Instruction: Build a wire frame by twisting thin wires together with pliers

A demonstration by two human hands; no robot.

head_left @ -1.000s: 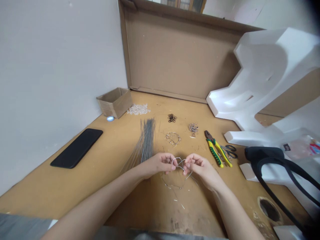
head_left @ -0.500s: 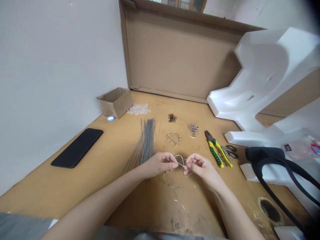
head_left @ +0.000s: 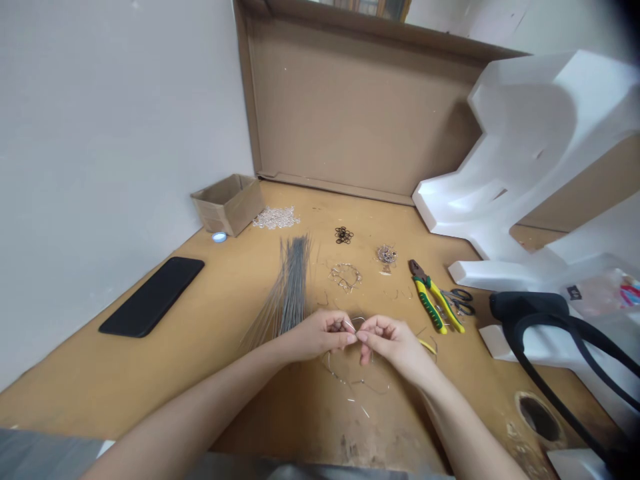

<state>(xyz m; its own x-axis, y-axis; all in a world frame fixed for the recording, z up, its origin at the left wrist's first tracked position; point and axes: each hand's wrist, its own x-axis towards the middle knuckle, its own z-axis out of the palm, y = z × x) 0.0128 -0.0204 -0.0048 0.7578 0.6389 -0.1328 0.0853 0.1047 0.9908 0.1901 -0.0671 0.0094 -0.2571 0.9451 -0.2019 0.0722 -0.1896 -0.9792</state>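
Observation:
Above the front middle of the table, my left hand point(head_left: 331, 335) and my right hand point(head_left: 385, 340) meet fingertip to fingertip. Both pinch a thin silvery wire point(head_left: 351, 327), whose loops show between and beneath the fingers; the exact grip points are hidden. A beaded wire strand point(head_left: 341, 379) hangs or lies just below my hands; I cannot tell which. To the left, close to my left wrist, lies a bundle of straight grey wires point(head_left: 296, 283). A wire ring point(head_left: 346, 277) rests beyond my fingers. Part of a yellow-handled tool point(head_left: 428, 347) shows beside my right hand.
Yellow-green pliers point(head_left: 431, 297) and scissors point(head_left: 460, 301) lie at right, near white foam point(head_left: 530, 147) and a black strap point(head_left: 530, 313). Farther back are black rings point(head_left: 343, 235), a small wire pile point(head_left: 387, 254), clear pieces point(head_left: 277, 217) and a cardboard box point(head_left: 229, 205). A black phone point(head_left: 153, 297) lies left.
My right hand has moved left, and its fingertips now touch those of my left hand. The wire loops between them show less. The yellow-handled tool has come into sight beside my right hand.

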